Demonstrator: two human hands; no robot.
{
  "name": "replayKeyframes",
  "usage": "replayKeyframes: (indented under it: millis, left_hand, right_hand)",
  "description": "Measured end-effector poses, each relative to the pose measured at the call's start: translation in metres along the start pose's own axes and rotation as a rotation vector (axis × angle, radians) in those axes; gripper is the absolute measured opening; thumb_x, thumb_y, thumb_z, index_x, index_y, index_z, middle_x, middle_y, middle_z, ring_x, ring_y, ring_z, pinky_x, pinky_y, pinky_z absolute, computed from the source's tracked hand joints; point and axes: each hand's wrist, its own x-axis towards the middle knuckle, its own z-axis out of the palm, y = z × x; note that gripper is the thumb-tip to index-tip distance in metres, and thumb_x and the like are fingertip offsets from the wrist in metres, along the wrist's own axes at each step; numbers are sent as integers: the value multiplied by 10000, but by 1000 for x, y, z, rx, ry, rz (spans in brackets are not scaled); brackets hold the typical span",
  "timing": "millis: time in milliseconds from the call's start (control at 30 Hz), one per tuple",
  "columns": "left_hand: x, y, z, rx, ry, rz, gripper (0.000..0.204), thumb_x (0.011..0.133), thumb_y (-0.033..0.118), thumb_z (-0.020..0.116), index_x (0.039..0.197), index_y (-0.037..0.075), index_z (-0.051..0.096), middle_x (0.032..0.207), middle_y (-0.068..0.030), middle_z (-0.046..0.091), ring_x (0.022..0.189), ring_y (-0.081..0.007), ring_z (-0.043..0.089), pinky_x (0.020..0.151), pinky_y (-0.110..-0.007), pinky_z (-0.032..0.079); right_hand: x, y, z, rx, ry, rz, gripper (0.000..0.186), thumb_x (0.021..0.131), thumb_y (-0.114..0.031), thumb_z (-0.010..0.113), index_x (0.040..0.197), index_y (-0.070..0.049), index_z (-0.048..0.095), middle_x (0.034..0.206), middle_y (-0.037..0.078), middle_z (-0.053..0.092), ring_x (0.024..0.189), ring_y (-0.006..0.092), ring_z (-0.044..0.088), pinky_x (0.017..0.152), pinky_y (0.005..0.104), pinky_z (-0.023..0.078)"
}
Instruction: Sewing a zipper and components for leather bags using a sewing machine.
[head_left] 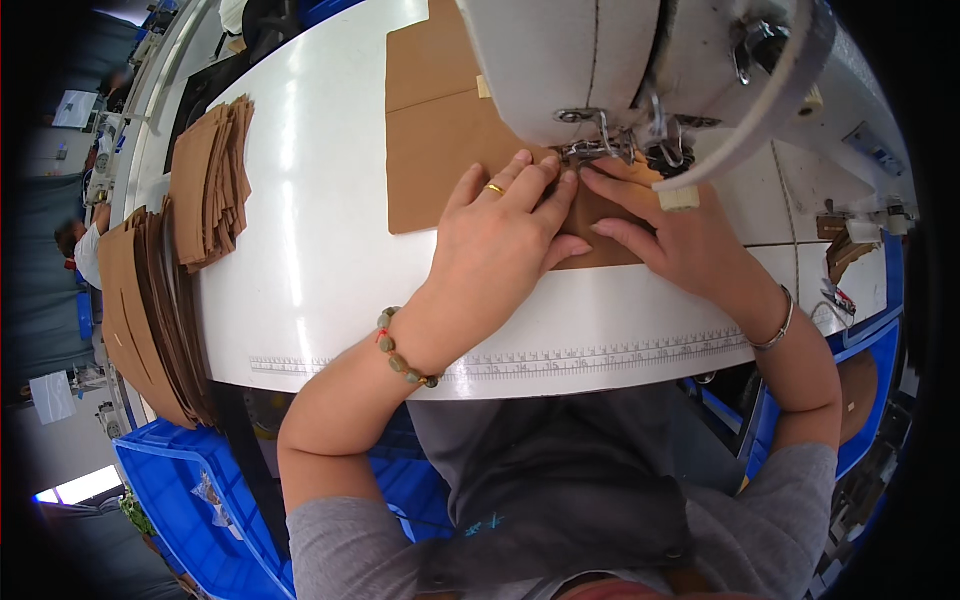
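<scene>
A brown flat piece of material [438,150] lies under the head of a white sewing machine [540,60], by its metal presser foot [595,148]. My left hand [503,232] rests palm down on the piece just left of the foot, its fingertips bent slightly onto it and its thumb apart. My right hand [672,225] lies on the piece to the right of the foot, fingers stretched out and partly hidden behind a pale curved machine part [760,130]. Both sets of fingertips are close to the needle area; the needle itself is hard to make out.
Stacks of brown pieces [210,180] [150,310] lie at the table's [300,260] left side. Blue bins [190,500] [865,400] stand below at both sides. More brown scraps [845,255] and small tools [838,298] are at the right. Another person [88,250] is far left.
</scene>
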Motion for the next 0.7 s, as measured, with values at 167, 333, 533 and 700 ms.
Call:
replayKeyframes:
  millis: [167,333,533,700]
  left_hand:
    - [0,-1,1,-11,-1,-16,590,844,440,773,1318,92,723,1183,-64,674,1128,-266,677,1074,-469,491]
    - [-1,-1,1,12,-29,-16,570,869,440,759,1319,92,722,1313,-72,679,1352,-278,596,1094,-490,475]
    - [-1,-1,0,32,-35,-8,581,873,448,755,1332,95,716,1360,-66,675,1344,-267,602,1104,-494,473]
    - [-1,-1,-1,61,-42,-1,570,872,446,755,1325,101,719,1357,-63,676,1341,-257,606,1103,-495,476]
  right_hand:
    - [0,-2,-2,-3,-25,23,452,911,-295,768,1304,-77,723,1253,107,743,1159,301,683,1179,538,404]
    - [-2,1,-4,-13,-114,54,481,957,-263,749,1416,-144,668,1393,106,675,1243,338,660,1066,422,520]
    - [-1,2,-2,-43,-116,19,481,959,-274,746,1417,-147,667,1398,98,674,1254,327,658,1059,413,525]
    - [-3,-1,-5,-43,-129,68,483,952,-288,752,1411,-161,674,1392,72,682,1236,305,671,1053,410,529]
